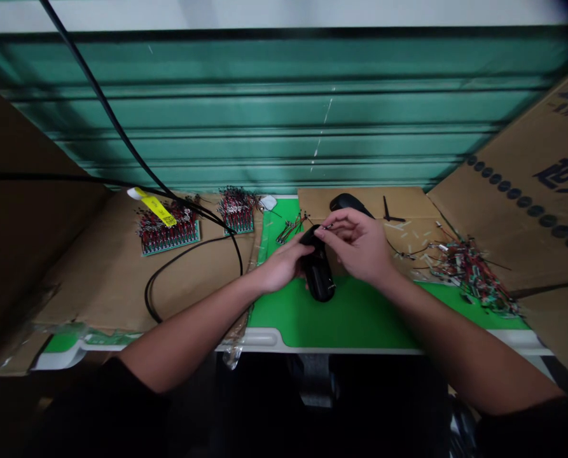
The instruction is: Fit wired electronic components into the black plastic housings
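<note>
My left hand (284, 266) grips a black rounded handheld device (318, 277) that stands on a green cutting mat (341, 316), with its lower end showing below my fingers. My right hand (359, 246) is over the device's top, its thumb and fingertips pinching a small metallic wired part (329, 226). A second black handheld object (346, 203) lies behind my right hand, partly hidden by it. A small bundle of wired parts (290, 229) lies on the mat just beyond my left hand.
Two circuit boards with dense red parts (169, 234) stand on cardboard at left, near a black cable (169, 267) and a yellow tag (157, 207). A tangled heap of wired components (469, 273) lies at right. A green corrugated wall (274, 108) closes the back.
</note>
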`<state>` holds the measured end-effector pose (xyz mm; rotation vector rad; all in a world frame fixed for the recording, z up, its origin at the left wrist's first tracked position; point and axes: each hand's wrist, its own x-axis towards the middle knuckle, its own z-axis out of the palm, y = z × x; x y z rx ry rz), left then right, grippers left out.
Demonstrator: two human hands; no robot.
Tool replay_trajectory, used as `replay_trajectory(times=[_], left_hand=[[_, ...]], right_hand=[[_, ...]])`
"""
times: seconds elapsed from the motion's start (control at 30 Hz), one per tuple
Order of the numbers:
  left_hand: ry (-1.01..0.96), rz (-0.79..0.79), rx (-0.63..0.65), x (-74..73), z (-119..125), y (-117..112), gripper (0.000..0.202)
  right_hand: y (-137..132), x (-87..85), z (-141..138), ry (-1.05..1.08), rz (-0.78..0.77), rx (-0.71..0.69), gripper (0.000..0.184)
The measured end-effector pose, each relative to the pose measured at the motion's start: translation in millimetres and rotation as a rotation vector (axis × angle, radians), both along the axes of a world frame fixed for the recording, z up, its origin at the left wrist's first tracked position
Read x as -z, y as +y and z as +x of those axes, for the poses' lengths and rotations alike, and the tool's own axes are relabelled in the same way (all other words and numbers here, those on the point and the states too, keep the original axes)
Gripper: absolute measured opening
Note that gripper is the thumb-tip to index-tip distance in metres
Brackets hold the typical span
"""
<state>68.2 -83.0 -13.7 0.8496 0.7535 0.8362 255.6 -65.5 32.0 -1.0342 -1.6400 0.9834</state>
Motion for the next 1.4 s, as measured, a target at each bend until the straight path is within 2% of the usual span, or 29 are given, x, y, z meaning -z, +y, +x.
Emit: replay_trajectory(times=[0.13, 0.2, 0.27, 0.37, 0.5, 0.63, 0.83, 0.93, 1.03, 1.1, 1.17, 1.27, 1.33, 1.4], left_hand=[[0.112, 0.136, -0.113, -3.3, -1, 0, 0.039], [0.126, 0.184, -0.125, -5.5, -1, 0, 0.036], [0.129, 0.204, -0.125, -6.2, -1, 1, 0.033], [0.150, 0.253, -0.129, -5.5, 0, 2, 0.031], [0.152, 0.319, -0.179, -4.2, 0, 4, 0.040], [0.192, 0.350, -0.201, -0.8, -1, 5, 0.047], [0.246, 0.426, -0.257, 6.5, -4, 11, 0.049], [0.274, 0.394, -0.245, 6.0, -5, 12, 0.053], [0.276, 0.374, -0.225, 2.0, -4, 11, 0.053], [0.266, 0.330, -0.203, -1.0, -3, 8, 0.049], [0.252, 0.251, -0.166, -2.7, -2, 6, 0.051], [0.231, 0.162, -0.115, -3.1, -2, 3, 0.062], [0.233, 0.159, -0.096, -4.4, -2, 1, 0.065], [0.298, 0.240, -0.081, -9.6, -4, -4, 0.064]], right_hand=[[4, -4.2, 10, -0.317, 0.499, 0.033, 0.009], [7, -4.6, 13, -0.384, 0.611, 0.014, 0.011], [9, -2.9, 15, -0.434, 0.639, -0.008, 0.014], [12, 0.0, 19, -0.518, 0.648, -0.062, 0.017], [10, -2.7, 20, -0.615, 0.652, -0.119, 0.021], [5, -8.2, 18, -0.754, 0.617, -0.176, 0.025], [9, -8.6, 26, -0.840, 0.563, -0.277, 0.038], [14, -11.2, 35, -0.782, 0.537, -0.304, 0.039], [17, -16.6, 37, -0.643, 0.520, -0.259, 0.027], [18, -18.7, 35, -0.555, 0.454, -0.188, 0.020], [18, -17.7, 32, -0.510, 0.350, -0.130, 0.024], [19, -11.3, 30, -0.514, 0.240, -0.169, 0.025], [19, -7.2, 30, -0.517, 0.209, -0.210, 0.022], [18, -5.3, 29, -0.501, 0.187, -0.205, 0.024]])
